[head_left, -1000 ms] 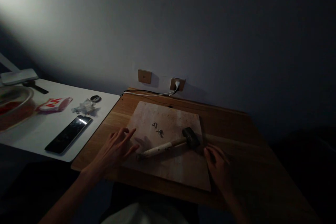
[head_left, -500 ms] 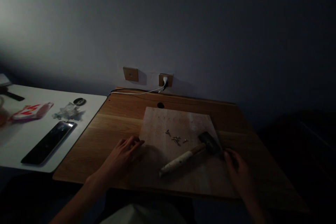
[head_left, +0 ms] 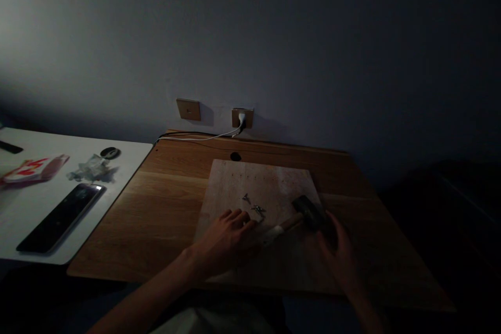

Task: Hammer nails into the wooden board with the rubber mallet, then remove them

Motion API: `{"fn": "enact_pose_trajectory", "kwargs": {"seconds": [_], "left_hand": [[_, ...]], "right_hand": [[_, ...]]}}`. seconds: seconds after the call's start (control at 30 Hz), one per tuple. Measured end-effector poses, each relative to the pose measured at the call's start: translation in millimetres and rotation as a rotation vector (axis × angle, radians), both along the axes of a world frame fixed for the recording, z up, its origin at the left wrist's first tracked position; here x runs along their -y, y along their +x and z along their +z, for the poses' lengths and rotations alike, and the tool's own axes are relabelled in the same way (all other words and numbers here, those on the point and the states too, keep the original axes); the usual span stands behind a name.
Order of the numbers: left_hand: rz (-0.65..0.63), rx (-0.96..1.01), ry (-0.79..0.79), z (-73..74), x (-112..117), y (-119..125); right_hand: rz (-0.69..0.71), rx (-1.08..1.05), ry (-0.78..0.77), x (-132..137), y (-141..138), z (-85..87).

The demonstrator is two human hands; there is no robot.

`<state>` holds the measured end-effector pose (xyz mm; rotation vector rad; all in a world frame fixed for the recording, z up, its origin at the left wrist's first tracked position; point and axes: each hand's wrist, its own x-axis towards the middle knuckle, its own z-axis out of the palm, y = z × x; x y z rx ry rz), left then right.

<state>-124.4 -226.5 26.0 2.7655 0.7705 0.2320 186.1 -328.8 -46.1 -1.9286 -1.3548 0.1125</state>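
I see my left hand [head_left: 229,235] lying on the wooden board [head_left: 235,182], fingers loosely curled, covering the pale butt end of the hammer [head_left: 295,216]; whether they have closed on the handle I cannot tell. The hammer lies on the board with its long axis running from my left hand up and rightward to the dark head. My right hand [head_left: 338,255] rests just below that head, fingers half bent, holding nothing that I can make out. A few small screws [head_left: 253,206] sit on the board just above my left fingertips. The left hand is nearer the handle.
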Motion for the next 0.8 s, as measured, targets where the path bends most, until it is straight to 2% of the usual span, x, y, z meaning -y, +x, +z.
{"fn": "enact_pose_trajectory", "kwargs": {"seconds": [0.07, 0.2, 0.37, 0.5, 0.63, 0.7, 0.8], "left_hand": [[-0.055, -0.060, -0.037, -2.8, 11.1, 14.4], [-0.007, -0.184, -0.088, -9.4, 22.5, 33.4], [0.105, -0.228, -0.104, 1.0, 27.7, 26.5], [0.236, -0.152, -0.065, 8.5, 29.6, 3.4], [0.388, -0.139, -0.126, 4.9, 17.8, -33.9], [0.469, -0.090, -0.144, -2.2, 10.8, -58.6], [0.563, 0.146, -0.199, -17.0, 5.9, -95.8]], "right_hand": [[0.054, -0.012, -0.007, -3.4, -0.7, -4.3], [0.093, -0.055, -0.005, -10.9, -4.0, -4.2], [0.041, -0.111, 0.036, -17.6, -16.5, 22.1], [0.029, -0.122, 0.128, -25.6, -43.2, 56.6], [0.173, -0.127, 0.204, -40.3, -73.0, 86.1], [0.292, -0.152, 0.198, -52.3, -83.2, 90.4], [0.454, -0.141, 0.174, -78.1, -93.4, 81.1]]}}
